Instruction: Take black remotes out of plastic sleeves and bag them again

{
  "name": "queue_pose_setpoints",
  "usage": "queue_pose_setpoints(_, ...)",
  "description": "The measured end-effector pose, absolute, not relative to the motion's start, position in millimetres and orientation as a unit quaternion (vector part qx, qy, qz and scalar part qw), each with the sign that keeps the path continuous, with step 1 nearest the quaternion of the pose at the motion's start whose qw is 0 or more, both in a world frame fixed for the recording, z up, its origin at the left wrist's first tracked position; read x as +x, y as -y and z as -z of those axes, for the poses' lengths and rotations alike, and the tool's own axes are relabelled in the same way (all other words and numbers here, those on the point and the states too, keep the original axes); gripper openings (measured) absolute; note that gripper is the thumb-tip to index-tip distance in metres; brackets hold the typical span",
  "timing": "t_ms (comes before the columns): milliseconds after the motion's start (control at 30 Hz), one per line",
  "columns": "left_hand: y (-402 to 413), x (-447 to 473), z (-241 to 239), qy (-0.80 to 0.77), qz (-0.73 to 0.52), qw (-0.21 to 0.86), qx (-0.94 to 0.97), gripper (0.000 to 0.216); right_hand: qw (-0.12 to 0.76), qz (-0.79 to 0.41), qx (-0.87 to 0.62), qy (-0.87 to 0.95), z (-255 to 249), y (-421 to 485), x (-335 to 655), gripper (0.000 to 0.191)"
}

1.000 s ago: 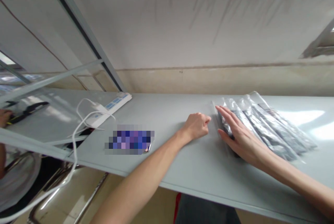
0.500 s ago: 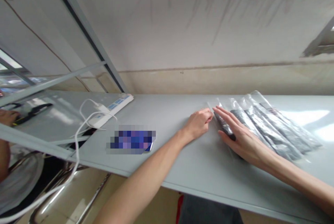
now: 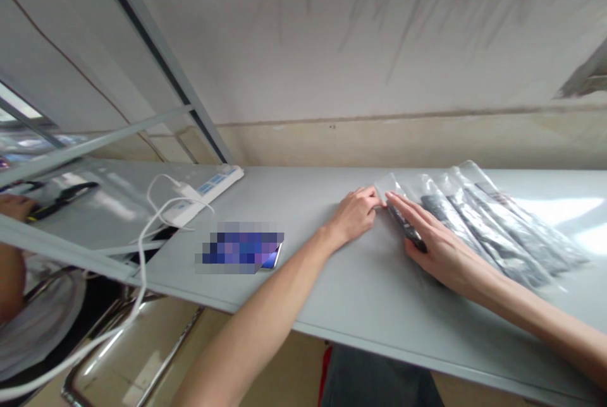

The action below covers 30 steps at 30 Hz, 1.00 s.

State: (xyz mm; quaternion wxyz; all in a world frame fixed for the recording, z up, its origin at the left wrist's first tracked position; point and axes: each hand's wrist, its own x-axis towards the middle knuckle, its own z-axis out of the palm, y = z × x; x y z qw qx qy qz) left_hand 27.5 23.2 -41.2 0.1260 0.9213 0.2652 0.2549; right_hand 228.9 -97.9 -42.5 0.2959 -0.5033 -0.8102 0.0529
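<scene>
A clear bag (image 3: 389, 183) with a dark, narrow object (image 3: 404, 222) inside lay on the desk (image 3: 303, 312), at the left end of a row of similar bagged items (image 3: 502, 227) that overlapped toward the right. The right hand (image 3: 435, 239) was laid flat across this bag, fingers stretched out and together, pressing rather than gripping. The left hand (image 3: 356, 214) had its fingers drawn together at the bag's far left edge, apparently pinching the film, though the fingertips were small in view.

The step in hand looked to be steadying the bag and working its far end. The next move seemed to call for a firm pinch on the thin film with the left hand, while the right palm kept the contents from sliding. Well to the left, a phone (image 3: 272, 260) lay near a white power strip (image 3: 213, 194).
</scene>
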Motion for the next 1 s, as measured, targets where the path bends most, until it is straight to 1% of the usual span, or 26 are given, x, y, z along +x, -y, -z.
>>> queue_pose_setpoints(100, -20, 28, 36, -0.271, -0.246, 0.140, 0.920, 0.034, 0.303, -0.055, -0.503, 0.807, 41, 96, 229, 0.100)
queue_pose_setpoints(200, -16, 31, 32, -0.300, -0.253, 0.152, 0.907, 0.029, 0.315, -0.061, -0.505, 0.801, 39, 96, 228, 0.100)
queue_pose_setpoints(267, -16, 33, 31, -0.309, -0.275, 0.188, 0.891, 0.026, 0.331, -0.067, -0.503, 0.795, 37, 96, 227, 0.100)
queue_pose_setpoints(333, -17, 35, 31, -0.306, -0.305, 0.264, 0.863, 0.032, 0.351, -0.072, -0.498, 0.790, 34, 97, 226, 0.100)
queue_pose_setpoints(400, -20, 35, 30, -0.302, -0.334, 0.364, 0.816, 0.044, 0.367, -0.077, -0.491, 0.786, 30, 99, 225, 0.096)
queue_pose_setpoints(467, -21, 34, 29, -0.296, -0.355, 0.458, 0.759, 0.051, 0.381, -0.082, -0.485, 0.783, 25, 101, 223, 0.092)
queue_pose_setpoints(567, -21, 32, 26, -0.269, -0.362, 0.578, 0.680, 0.050, 0.388, -0.093, -0.476, 0.783, 19, 104, 219, 0.089)
queue_pose_setpoints(667, -18, 32, 25, -0.244, -0.352, 0.657, 0.620, 0.049, 0.385, -0.097, -0.470, 0.788, 17, 105, 218, 0.090)
queue_pose_setpoints(767, -16, 34, 27, -0.245, -0.368, 0.685, 0.579, 0.048, 0.390, -0.082, -0.472, 0.786, 18, 103, 219, 0.091)
queue_pose_setpoints(867, -18, 37, 30, -0.257, -0.409, 0.697, 0.530, 0.046, 0.416, -0.080, -0.491, 0.761, 18, 100, 222, 0.080)
queue_pose_setpoints(967, -22, 37, 29, -0.274, -0.483, 0.696, 0.455, 0.035, 0.479, -0.140, -0.528, 0.687, 17, 96, 227, 0.065)
queue_pose_setpoints(1000, -24, 37, 28, -0.282, -0.506, 0.694, 0.428, 0.031, 0.501, -0.171, -0.538, 0.656, 16, 94, 229, 0.062)
